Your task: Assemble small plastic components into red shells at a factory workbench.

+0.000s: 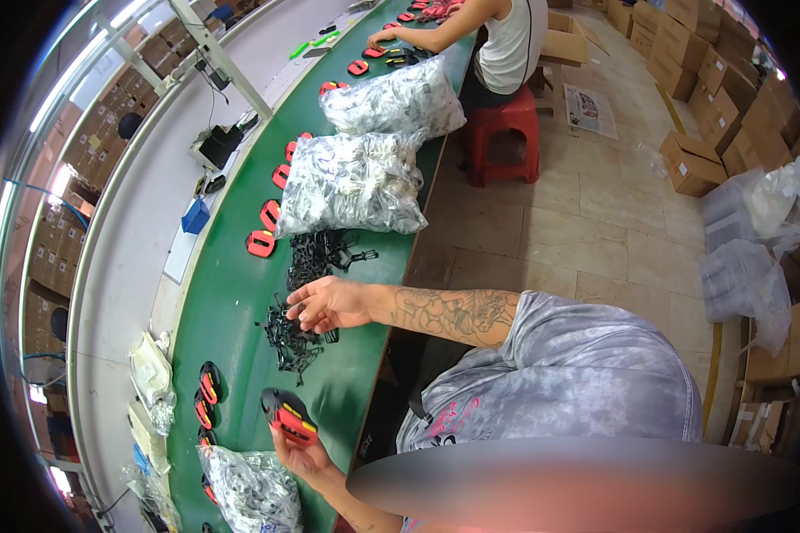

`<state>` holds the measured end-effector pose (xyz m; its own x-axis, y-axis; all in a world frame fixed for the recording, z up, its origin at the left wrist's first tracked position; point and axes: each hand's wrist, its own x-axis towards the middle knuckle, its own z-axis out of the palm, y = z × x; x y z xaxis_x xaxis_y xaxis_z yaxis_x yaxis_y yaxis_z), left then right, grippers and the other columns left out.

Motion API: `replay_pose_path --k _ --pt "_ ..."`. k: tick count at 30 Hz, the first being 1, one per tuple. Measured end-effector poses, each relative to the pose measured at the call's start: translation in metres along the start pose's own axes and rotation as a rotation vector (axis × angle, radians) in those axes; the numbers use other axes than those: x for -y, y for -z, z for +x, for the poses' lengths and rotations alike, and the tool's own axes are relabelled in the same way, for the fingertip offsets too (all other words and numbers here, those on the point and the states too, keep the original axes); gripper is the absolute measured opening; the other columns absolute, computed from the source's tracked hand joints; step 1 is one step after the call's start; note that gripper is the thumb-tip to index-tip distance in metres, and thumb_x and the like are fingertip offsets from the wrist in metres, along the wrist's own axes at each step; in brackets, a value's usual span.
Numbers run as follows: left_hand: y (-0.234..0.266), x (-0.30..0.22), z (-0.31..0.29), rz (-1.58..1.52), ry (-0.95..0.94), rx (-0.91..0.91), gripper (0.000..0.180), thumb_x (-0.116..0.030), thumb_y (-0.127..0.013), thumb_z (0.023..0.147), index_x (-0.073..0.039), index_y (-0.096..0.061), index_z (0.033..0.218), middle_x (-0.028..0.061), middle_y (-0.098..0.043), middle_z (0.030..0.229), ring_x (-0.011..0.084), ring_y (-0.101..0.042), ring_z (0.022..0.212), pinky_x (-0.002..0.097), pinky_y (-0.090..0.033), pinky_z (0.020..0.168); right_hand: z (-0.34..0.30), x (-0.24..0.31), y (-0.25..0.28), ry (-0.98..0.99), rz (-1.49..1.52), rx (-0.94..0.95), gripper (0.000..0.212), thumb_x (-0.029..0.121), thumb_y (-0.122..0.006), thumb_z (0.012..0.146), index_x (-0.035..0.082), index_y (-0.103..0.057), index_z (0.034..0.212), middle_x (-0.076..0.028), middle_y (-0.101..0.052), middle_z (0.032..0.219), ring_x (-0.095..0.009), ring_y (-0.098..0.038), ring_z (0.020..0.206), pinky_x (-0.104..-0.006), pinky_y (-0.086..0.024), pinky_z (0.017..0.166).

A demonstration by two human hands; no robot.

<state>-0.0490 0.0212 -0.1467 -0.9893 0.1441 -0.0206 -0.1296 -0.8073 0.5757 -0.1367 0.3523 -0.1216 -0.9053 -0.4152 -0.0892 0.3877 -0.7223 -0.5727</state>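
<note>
At seven o'clock, a red-and-black casing (292, 419) held

The left hand (302, 457) grasps it; at its twelve o'clock, the right hand (333, 305) curls loosely over black parts (289, 346), any hold unclear. Work looks part-way: more casings (210, 384) lie at ten o'clock, while heaped parts and bulging bags (354, 182) seem left.

A red-and-black device (291, 419) sits tilted in the left hand (302, 457), its yellow accents showing. Over on the green table (231, 320), spindly black parts (293, 354) lie heaped in a loose tangle.
</note>
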Motion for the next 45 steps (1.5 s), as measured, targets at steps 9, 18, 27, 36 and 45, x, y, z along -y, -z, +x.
replay_pose_path --k 9,18,27,36,45 --pt "-0.015 0.027 0.057 0.146 0.234 -0.009 0.035 -0.017 -0.066 0.098 0.002 -0.062 0.127 0.0132 -0.071 0.121 0.0273 -0.069 0.11 0.043 -0.055 0.1 -0.043 0.013 0.05 0.061 -0.076 0.015 0.017 0.021 -0.066 0.104 0.013 -0.07 0.118 0.004 -0.07 0.116 -0.003 -0.048 0.062 -0.0231 -0.046 0.063" --pt "-0.018 0.024 0.047 0.2 0.201 -0.072 0.034 -0.027 -0.061 0.103 0.001 -0.064 0.122 0.0152 -0.073 0.115 0.0278 -0.071 0.104 0.043 -0.057 0.095 -0.044 0.023 0.032 0.0 0.008 0.114 0.024 0.036 -0.059 0.107 0.014 -0.066 0.112 0.0 -0.069 0.104 -0.018 -0.069 0.093 -0.0436 -0.061 0.083" --pt "-0.044 0.041 0.072 0.323 0.077 -0.014 0.07 -0.006 -0.07 0.092 0.005 -0.035 0.152 0.0235 -0.058 0.135 0.0362 -0.062 0.122 0.0569 -0.05 0.106 0.0 -0.014 0.015 -0.04 -0.143 0.211 0.037 0.001 -0.07 0.095 0.002 -0.057 0.13 -0.011 -0.071 0.115 -0.021 -0.07 0.109 -0.0345 -0.059 0.094" --pt "-0.046 0.021 0.093 0.099 0.009 0.036 0.065 -0.002 -0.067 0.085 0.001 -0.049 0.147 0.0215 -0.061 0.134 0.0328 -0.063 0.124 0.0525 -0.048 0.111 -0.012 -0.004 -0.01 -0.03 -0.418 0.083 0.025 0.002 -0.077 0.089 -0.003 -0.064 0.109 -0.014 -0.071 0.103 -0.029 -0.075 0.101 -0.0406 -0.065 0.079" --pt "-0.031 0.012 0.068 -0.078 0.014 -0.023 0.071 0.002 -0.067 0.089 -0.001 -0.036 0.153 0.0209 -0.063 0.13 0.0315 -0.068 0.116 0.0516 -0.057 0.1 0.003 -0.037 -0.034 -0.138 -0.544 0.133 0.032 0.022 -0.066 0.103 -0.003 -0.06 0.122 -0.012 -0.066 0.101 -0.021 -0.069 0.083 -0.0282 -0.051 0.059"
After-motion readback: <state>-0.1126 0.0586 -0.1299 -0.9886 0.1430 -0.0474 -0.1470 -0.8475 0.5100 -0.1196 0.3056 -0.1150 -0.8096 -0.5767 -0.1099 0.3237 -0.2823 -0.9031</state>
